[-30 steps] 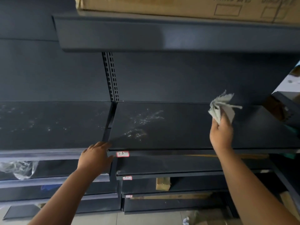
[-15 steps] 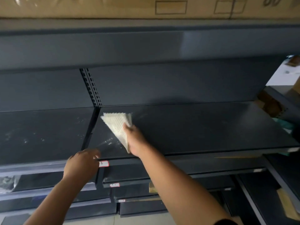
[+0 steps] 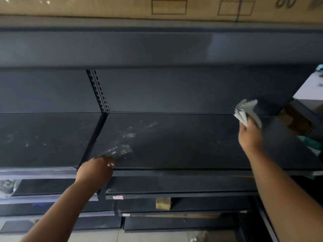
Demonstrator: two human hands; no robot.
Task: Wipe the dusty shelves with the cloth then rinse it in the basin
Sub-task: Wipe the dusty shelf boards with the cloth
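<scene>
A dark metal shelf (image 3: 183, 147) runs across the middle of the view, with pale dust and wet streaks on its left part. My right hand (image 3: 250, 135) is over the far right of that shelf, closed on a crumpled white cloth (image 3: 247, 111) that sticks up above the fingers. My left hand (image 3: 96, 170) rests on the shelf's front edge near its left corner, fingers curled over the lip. The neighbouring shelf (image 3: 43, 142) to the left shows dusty specks. No basin is in view.
A cardboard box (image 3: 157, 7) sits on the top shelf overhead. Lower shelves (image 3: 174, 189) stack below, one holding a small wooden block (image 3: 163, 203). A perforated upright (image 3: 98, 91) divides the bays. Brown and green items (image 3: 297, 123) lie at the right end. A plastic bag (image 3: 7, 186) sits lower left.
My right hand has swept the cloth from the shelf's left part back to its far right. My left hand has stayed on the front edge.
</scene>
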